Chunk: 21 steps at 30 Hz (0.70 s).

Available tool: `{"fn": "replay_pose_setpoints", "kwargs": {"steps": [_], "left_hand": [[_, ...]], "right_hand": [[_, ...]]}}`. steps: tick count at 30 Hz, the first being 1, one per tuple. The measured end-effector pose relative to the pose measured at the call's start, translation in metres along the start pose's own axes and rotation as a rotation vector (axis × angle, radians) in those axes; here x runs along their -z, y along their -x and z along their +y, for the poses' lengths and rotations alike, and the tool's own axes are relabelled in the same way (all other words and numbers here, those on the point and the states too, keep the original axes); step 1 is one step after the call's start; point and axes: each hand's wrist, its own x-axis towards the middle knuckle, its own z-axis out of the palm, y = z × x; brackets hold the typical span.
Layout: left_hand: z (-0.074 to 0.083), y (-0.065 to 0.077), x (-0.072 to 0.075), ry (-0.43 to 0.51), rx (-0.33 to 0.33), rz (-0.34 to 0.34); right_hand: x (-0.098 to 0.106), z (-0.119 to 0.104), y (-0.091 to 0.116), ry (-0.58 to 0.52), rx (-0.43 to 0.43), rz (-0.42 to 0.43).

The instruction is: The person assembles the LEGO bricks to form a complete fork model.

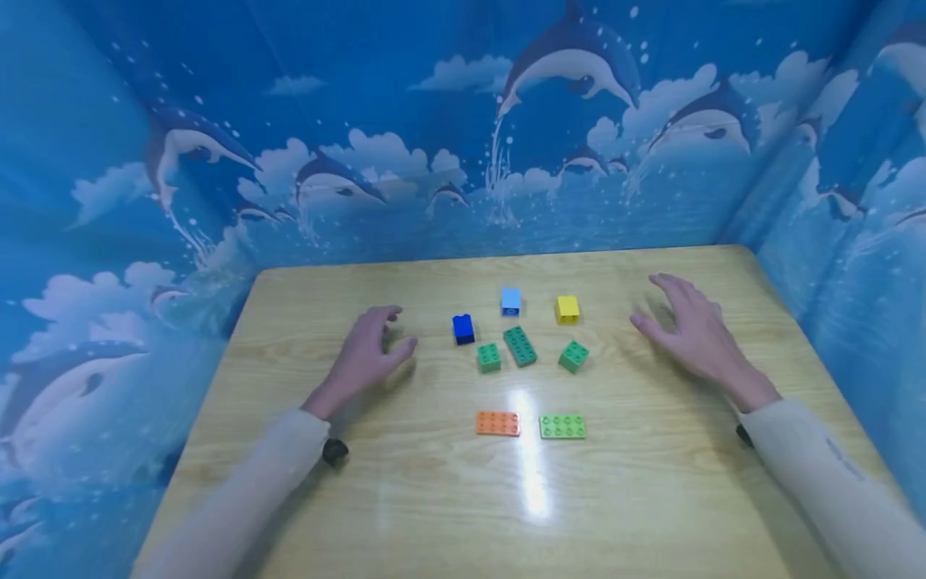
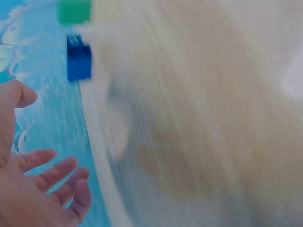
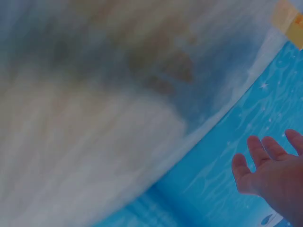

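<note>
Eight studded toy bricks [image 1: 520,346] lie separate midway between the worktop's [image 1: 405,507] left and right edges, probably spaced for easy grasping, while your left hand [image 1: 364,354] and right hand [image 1: 696,331] flank them, fingers relaxed and holding nothing.

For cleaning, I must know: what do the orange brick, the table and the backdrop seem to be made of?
Orange brick: probably smooth moulded plastic, with regular studs. Table: wood or imitation, glossy; grain and reflection show. Backdrop: probably printed fabric, hanging in folds; finish unclear.
</note>
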Motion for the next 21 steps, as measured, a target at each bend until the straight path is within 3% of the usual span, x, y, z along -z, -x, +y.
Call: {"fn": "replay_pose_setpoints", "kwargs": {"steps": [4,8,21], "left_hand": [[0.019,0.005,-0.016,0.224,0.066,-0.06],[0.03,0.006,-0.029,0.361,0.131,-0.068],[0.038,0.013,-0.048,0.491,0.197,-0.068]], "right_hand": [[-0.005,-0.01,0.008,-0.123,-0.065,-0.047],[-0.012,-0.019,0.012,-0.199,-0.088,-0.07],[-0.022,-0.039,0.017,-0.286,-0.08,-0.081]]}}
